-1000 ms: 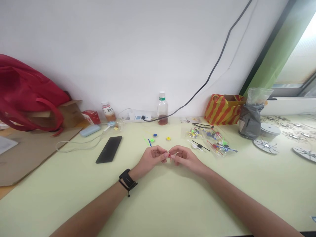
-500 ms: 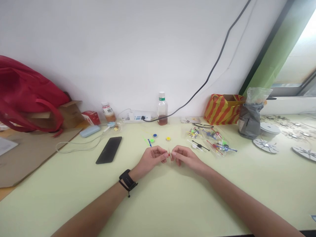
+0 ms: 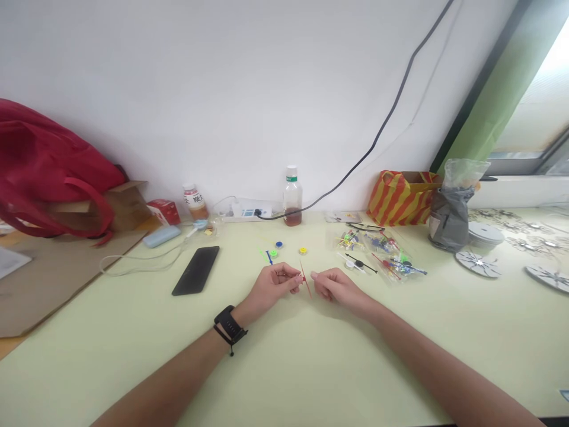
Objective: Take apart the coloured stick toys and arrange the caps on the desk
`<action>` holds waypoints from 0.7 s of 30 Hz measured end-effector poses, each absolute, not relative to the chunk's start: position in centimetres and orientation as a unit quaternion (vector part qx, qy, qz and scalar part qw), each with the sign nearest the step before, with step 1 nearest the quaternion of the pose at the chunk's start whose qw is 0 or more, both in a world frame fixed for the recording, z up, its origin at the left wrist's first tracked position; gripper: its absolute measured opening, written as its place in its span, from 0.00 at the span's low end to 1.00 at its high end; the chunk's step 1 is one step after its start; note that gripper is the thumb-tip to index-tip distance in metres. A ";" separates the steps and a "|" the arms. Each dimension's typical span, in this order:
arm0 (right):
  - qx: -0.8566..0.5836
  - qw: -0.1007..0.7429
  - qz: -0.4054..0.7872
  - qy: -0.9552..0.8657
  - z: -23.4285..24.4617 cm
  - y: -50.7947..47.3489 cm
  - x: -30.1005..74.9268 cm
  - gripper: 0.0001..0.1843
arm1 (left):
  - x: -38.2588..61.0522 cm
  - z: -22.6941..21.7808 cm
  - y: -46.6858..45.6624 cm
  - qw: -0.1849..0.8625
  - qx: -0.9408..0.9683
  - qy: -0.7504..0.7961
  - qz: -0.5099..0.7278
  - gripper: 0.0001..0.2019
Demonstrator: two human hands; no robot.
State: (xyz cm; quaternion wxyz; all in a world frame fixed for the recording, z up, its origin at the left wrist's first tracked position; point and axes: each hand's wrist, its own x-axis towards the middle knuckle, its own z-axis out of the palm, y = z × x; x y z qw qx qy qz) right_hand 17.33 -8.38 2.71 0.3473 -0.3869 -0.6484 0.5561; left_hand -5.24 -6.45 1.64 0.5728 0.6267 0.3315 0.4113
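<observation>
We look from one head-worn camera, facing forward and down across the table (image 3: 284, 367) to the wall (image 3: 222, 89). We see the left hand (image 3: 276, 284) and right hand (image 3: 336, 288) from behind and above, fairly near.

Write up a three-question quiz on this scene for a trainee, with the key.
1. Which holds the thin red piece: the left hand or the right hand?
2. True or false: the black phone lies to the right of the yellow disc.
3. Fill in the blank: the striped bag is red and ____.

Key: 1. The left hand. 2. False; it lies to the left. 3. Yellow.
</observation>
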 end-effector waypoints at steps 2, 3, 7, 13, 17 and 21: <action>-0.376 0.365 0.578 -0.626 3.0 -8.5 17.2 0.28 | -5.2 1.7 -6.5 0.571 0.628 0.334 0.410 0.14; -0.370 0.371 0.589 -0.616 3.1 -8.6 17.1 0.25 | -5.2 1.8 -6.5 0.569 0.629 0.336 0.410 0.14; -0.362 0.377 0.610 -0.596 3.3 -8.9 16.9 0.25 | -5.2 2.1 -6.7 0.569 0.630 0.339 0.405 0.13; -0.386 0.343 0.575 -0.635 3.0 -8.6 17.2 0.31 | -5.2 1.7 -6.6 0.563 0.629 0.345 0.409 0.15; -0.388 0.338 0.575 -0.636 3.1 -8.5 17.2 0.36 | -5.2 1.7 -6.5 0.562 0.629 0.346 0.410 0.15; -0.398 0.377 0.607 -0.576 3.3 -8.7 17.0 0.25 | -5.2 1.9 -6.6 0.563 0.633 0.347 0.403 0.15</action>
